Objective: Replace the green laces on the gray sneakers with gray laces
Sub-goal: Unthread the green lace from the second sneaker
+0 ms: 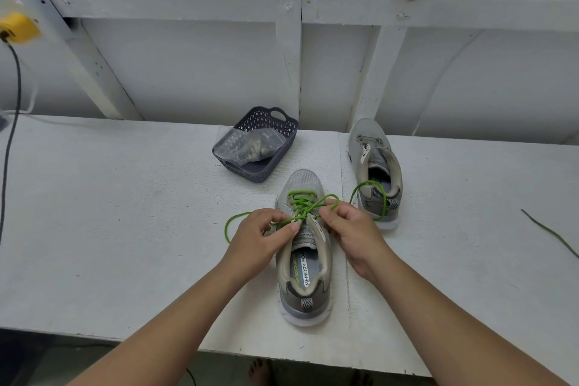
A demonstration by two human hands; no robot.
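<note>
Near sneaker (303, 247): gray mesh upper, pale sole, toe pointing to the far side, standing upright near the front edge of the white table (125, 213), slightly right of centre. Its green lace (300, 205) is threaded through the upper eyelets; one loose end loops out to the left onto the table surface, the other runs right toward the second shoe. Left hand (260, 235): fingers curled, thumb and forefinger pinching the lace at the left eyelet row. Right hand (347, 226): fingers curled, clamped on the lace just right of the tongue. Second sneaker (374, 169): farther and to the right, unlaced, with a green loop draped over its heel. Dark basket (283, 147): far-left of the near shoe, holding a clear bag (247, 146) with grayish contents, not clearly identifiable. A dark loose lace (551, 236) lies at the far right. Broad bare tabletop extends left of the hands; the wall bounds the far edge.
</note>
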